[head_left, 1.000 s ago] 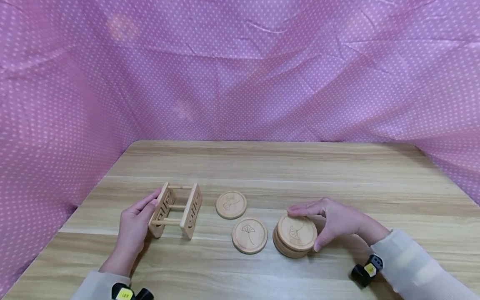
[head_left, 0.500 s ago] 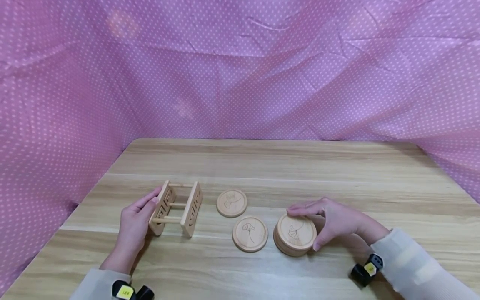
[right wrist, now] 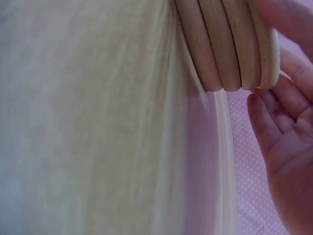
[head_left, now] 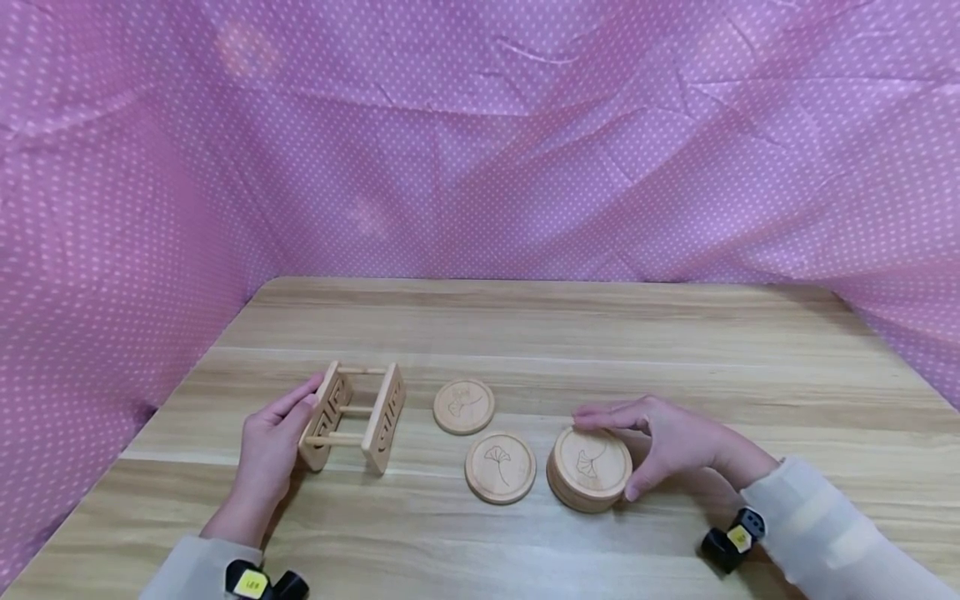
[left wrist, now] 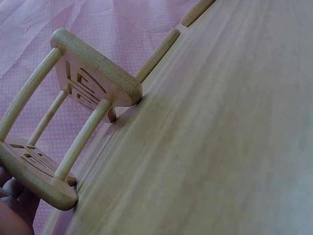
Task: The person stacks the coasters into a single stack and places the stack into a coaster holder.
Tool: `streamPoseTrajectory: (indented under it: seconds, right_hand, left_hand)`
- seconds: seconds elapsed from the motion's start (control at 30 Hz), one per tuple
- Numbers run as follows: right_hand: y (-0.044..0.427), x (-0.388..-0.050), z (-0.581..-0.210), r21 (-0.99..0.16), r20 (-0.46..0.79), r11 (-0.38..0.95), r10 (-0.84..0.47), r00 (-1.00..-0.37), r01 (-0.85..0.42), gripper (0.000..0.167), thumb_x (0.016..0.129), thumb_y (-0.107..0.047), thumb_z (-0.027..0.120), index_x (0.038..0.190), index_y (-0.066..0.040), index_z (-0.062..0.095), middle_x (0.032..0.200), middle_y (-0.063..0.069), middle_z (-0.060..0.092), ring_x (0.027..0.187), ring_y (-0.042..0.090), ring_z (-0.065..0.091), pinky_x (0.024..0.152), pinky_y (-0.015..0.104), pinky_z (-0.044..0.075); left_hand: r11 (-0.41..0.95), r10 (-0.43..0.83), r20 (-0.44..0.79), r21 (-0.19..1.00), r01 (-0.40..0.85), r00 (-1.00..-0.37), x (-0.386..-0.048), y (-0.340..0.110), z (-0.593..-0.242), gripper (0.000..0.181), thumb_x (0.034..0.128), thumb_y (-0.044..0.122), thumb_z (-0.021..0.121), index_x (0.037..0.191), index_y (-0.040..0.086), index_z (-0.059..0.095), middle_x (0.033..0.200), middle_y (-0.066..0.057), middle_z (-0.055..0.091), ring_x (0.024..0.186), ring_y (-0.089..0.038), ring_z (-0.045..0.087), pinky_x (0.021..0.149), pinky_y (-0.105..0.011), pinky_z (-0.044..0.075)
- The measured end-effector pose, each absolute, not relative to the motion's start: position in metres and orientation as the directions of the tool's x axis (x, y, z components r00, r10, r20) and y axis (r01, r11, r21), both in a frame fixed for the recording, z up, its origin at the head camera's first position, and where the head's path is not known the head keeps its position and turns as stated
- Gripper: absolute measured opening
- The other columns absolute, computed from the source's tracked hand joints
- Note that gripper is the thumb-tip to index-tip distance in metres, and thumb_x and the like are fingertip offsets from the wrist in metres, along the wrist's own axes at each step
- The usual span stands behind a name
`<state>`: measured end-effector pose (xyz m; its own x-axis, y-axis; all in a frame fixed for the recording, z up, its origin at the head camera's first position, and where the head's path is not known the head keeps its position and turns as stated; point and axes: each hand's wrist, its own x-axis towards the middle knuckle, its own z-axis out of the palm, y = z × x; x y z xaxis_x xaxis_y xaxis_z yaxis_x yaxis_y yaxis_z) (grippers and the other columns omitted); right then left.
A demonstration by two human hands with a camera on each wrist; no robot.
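In the head view, a small wooden coaster rack [head_left: 352, 417] with two cut-out side panels joined by dowels stands at left. My left hand [head_left: 270, 446] holds its left panel; the left wrist view shows some fingers [left wrist: 17, 196] behind that panel. Toward the right is a stack of round wooden coasters [head_left: 573, 496]. My right hand [head_left: 671, 442] grips the top coaster [head_left: 592, 462], engraved with a ginkgo leaf, thumb at its near right edge and fingers at its far edge. Seen edge-on in the right wrist view, the stacked coasters [right wrist: 225, 49] lie against each other.
Two single coasters lie flat between rack and stack, one farther back [head_left: 463, 407] and one nearer [head_left: 500, 468]. They rest on a wood-grain table [head_left: 420, 542]. Pink dotted cloth [head_left: 480, 167] hangs behind the table and along its sides.
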<state>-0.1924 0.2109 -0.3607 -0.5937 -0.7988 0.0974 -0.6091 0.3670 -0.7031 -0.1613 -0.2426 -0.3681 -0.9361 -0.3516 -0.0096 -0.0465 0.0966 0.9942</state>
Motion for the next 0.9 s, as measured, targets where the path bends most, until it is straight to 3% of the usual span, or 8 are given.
streamPoseTrajectory:
  seconds: [0.2, 0.37, 0.5, 0.6, 0.9]
  right_hand:
    - [0.212, -0.194, -0.364, -0.733, 0.150, 0.303, -0.801, -0.579, -0.609, 0.085, 0.060, -0.024, 0.086, 0.135, -0.012, 0.048, 0.139, 0.007, 0.047, 0.129, 0.004, 0.037, 0.107, 0.014, 0.024]
    - [0.211, -0.191, -0.359, -0.759, 0.129, 0.341, -0.756, -0.642, -0.554, 0.079, 0.066, -0.021, 0.083, 0.136, -0.014, 0.048, 0.138, 0.006, 0.048, 0.127, 0.011, 0.042, 0.106, 0.018, 0.029]
    - [0.206, -0.188, -0.355, -0.752, 0.121, 0.399, -0.699, -0.705, -0.524, 0.067, 0.074, -0.022, 0.077, 0.134, -0.011, 0.050, 0.135, 0.007, 0.052, 0.119, 0.028, 0.051, 0.105, 0.038, 0.038]
    - [0.200, -0.185, -0.353, -0.763, 0.122, 0.423, -0.649, -0.751, -0.489, 0.060, 0.080, -0.021, 0.072, 0.133, -0.006, 0.049, 0.133, 0.011, 0.053, 0.116, 0.038, 0.051, 0.100, 0.053, 0.039]
    - [0.179, -0.175, -0.344, -0.815, 0.139, 0.437, -0.490, -0.860, -0.381, 0.063, 0.081, -0.024, 0.071, 0.135, -0.001, 0.045, 0.134, 0.013, 0.051, 0.121, 0.035, 0.048, 0.103, 0.047, 0.037]
  left_hand:
    - [0.090, -0.351, 0.004, 0.995, -0.030, -0.936, -0.161, -0.243, -0.368, 0.039, 0.0907, 0.023, 0.061, 0.126, 0.008, 0.056, 0.110, 0.021, 0.062, 0.092, 0.006, 0.058, 0.077, -0.015, 0.052]
    - [0.088, -0.344, 0.007, 0.996, -0.025, -0.939, -0.161, -0.243, -0.368, 0.040, 0.0906, 0.024, 0.061, 0.127, 0.008, 0.055, 0.112, 0.020, 0.062, 0.092, 0.006, 0.058, 0.078, -0.015, 0.052]
    - [0.086, -0.338, 0.011, 0.996, -0.019, -0.941, -0.161, -0.243, -0.368, 0.040, 0.0908, 0.023, 0.060, 0.127, 0.006, 0.055, 0.112, 0.020, 0.062, 0.092, 0.006, 0.058, 0.079, -0.015, 0.052]
    - [0.087, -0.337, 0.011, 0.996, -0.019, -0.941, -0.160, -0.243, -0.368, 0.040, 0.0909, 0.022, 0.060, 0.127, 0.006, 0.055, 0.112, 0.020, 0.062, 0.092, 0.006, 0.058, 0.078, -0.015, 0.052]
    - [0.097, -0.342, 0.008, 0.995, -0.027, -0.940, -0.161, -0.243, -0.368, 0.039, 0.0914, 0.022, 0.060, 0.127, 0.006, 0.055, 0.113, 0.020, 0.061, 0.092, 0.007, 0.057, 0.079, -0.014, 0.051]
